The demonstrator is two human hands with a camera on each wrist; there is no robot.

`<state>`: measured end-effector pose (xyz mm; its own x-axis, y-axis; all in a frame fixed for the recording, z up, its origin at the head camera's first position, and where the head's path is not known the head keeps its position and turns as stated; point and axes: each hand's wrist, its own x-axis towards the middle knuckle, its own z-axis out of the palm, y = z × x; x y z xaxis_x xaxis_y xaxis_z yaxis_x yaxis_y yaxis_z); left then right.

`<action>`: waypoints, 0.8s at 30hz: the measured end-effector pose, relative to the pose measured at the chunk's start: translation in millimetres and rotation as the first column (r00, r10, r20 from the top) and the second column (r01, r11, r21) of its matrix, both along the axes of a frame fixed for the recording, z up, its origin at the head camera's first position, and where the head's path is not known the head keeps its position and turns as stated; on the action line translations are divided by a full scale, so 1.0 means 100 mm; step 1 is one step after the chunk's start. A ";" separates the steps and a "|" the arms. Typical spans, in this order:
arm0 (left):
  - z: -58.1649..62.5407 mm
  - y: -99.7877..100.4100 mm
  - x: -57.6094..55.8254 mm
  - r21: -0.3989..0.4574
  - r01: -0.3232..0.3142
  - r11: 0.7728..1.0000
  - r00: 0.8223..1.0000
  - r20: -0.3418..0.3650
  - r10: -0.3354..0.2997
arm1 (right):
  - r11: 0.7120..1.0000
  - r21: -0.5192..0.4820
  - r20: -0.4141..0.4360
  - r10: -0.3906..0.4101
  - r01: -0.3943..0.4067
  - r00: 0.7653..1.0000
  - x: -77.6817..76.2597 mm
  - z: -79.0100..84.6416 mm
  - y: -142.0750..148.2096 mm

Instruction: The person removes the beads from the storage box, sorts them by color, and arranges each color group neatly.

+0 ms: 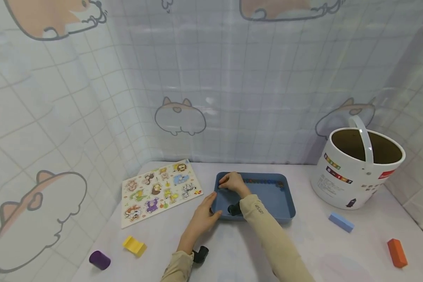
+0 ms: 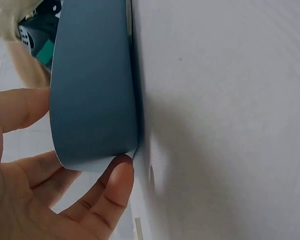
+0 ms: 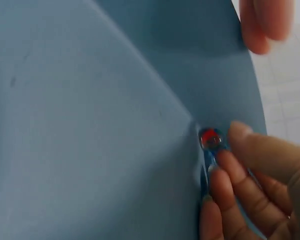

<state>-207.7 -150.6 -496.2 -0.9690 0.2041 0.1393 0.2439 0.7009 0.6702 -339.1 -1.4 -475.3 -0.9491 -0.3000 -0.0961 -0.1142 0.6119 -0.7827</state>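
Observation:
A shallow blue tray (image 1: pixel 268 203) lies on the table. My left hand (image 1: pixel 202 216) holds its near left corner; in the left wrist view the thumb (image 2: pixel 27 106) meets the rim and the other fingers bend round the corner. My right hand (image 1: pixel 234 183) reaches inside, at the far left corner. There its thumb and curled fingers pinch at a small red-and-clear glass bead (image 3: pixel 211 139) beside the tray wall, with bluish glassy bits close by, partly hidden by the fingers. A row of several small coloured beads (image 1: pixel 264 181) runs along the tray's far wall.
An animal puzzle board (image 1: pixel 162 192) lies left of the tray. Nearer are a yellow block (image 1: pixel 134 246) and a purple cylinder (image 1: pixel 100 260). On the right stand a white bucket (image 1: pixel 338 184) with a raised handle, a blue block (image 1: pixel 341 222) and an orange block (image 1: pixel 397 253).

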 end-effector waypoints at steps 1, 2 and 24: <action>0.00 0.00 0.00 0.004 0.002 1.000 1.000 0.000 -0.002 | 1.000 0.009 -0.006 -0.012 0.012 1.000 0.00 0.00 -0.02; 0.00 0.00 0.00 0.007 0.003 1.000 1.000 0.003 -0.003 | 0.999 0.023 -0.016 -0.023 0.024 1.000 0.00 0.00 -0.04; 0.06 -0.04 -0.03 0.002 0.018 1.000 1.000 -0.005 -0.018 | 0.992 -0.104 0.001 0.075 -0.075 0.997 0.35 0.38 0.28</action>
<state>-211.0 -154.9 -490.6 -0.9644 0.2214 0.1448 0.2602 0.6946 0.6706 -304.0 26.7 -437.3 -0.9230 -0.3791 -0.0656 -0.1525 0.5172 -0.8422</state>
